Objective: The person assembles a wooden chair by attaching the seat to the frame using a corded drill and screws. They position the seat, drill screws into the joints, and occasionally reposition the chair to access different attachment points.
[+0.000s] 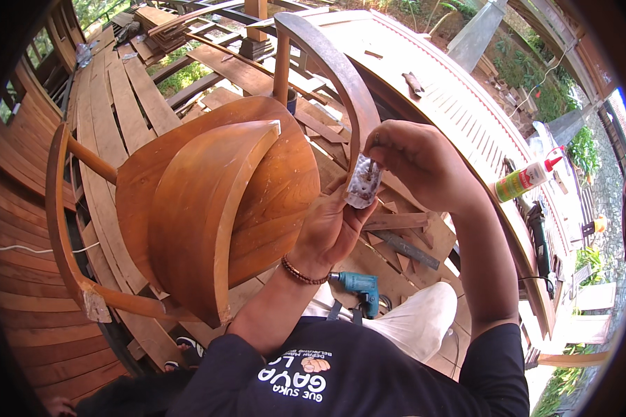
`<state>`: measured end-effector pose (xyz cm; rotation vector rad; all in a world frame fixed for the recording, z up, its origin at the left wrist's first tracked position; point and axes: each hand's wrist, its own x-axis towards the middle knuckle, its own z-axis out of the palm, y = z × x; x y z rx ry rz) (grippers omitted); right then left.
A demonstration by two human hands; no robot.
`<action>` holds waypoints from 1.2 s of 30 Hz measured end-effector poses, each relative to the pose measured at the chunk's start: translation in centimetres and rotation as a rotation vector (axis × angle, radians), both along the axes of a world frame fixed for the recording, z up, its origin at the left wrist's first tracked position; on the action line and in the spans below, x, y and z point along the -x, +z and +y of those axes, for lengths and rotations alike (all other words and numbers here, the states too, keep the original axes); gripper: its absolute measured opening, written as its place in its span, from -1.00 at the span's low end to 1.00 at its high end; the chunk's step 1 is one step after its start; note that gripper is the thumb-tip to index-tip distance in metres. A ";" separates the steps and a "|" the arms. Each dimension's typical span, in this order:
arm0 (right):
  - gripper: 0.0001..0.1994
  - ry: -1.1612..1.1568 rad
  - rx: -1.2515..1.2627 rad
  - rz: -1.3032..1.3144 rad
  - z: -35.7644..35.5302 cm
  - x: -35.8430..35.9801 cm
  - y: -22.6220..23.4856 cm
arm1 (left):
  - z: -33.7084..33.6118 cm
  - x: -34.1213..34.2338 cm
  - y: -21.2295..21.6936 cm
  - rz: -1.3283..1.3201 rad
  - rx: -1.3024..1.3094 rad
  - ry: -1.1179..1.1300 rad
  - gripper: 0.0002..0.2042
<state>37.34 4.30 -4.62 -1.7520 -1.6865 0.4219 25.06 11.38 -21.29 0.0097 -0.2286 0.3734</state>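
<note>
A brown wooden chair (278,149) with a curved armrest (334,66) stands before me. The armrest's near end is a pale, glue-smeared face (364,182) with small dark holes. My left hand (330,226), a beaded bracelet on its wrist, is closed around that end from below. Over the same face, my right hand (417,160) pinches a thin, short rod, its tip at the glued surface; the fingers hide most of it. The chair's other armrest (64,208) curves down on the left to a pale, rough joint (96,307).
A teal power drill (358,288) lies by my legs. At right, a glue bottle (528,175) with a red tip and a dark green power tool (538,240) lie on a slatted surface (459,90). Wood offcuts (396,221) litter the plank floor. Part of another person's foot (188,344) shows lower left.
</note>
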 end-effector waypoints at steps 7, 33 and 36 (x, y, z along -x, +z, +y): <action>-0.93 -0.063 0.063 0.111 0.0 0.1 -0.3 | -0.3 -0.7 -0.4 0.091 -0.021 0.044 -0.73; -0.84 -0.864 -0.456 0.972 -23.8 2.3 -19.0 | -4.6 2.2 1.7 0.350 -0.129 -0.016 -0.47; -0.81 -0.986 -0.545 1.045 -28.7 3.8 -20.0 | -6.3 3.1 0.5 0.358 -0.167 -0.052 -0.48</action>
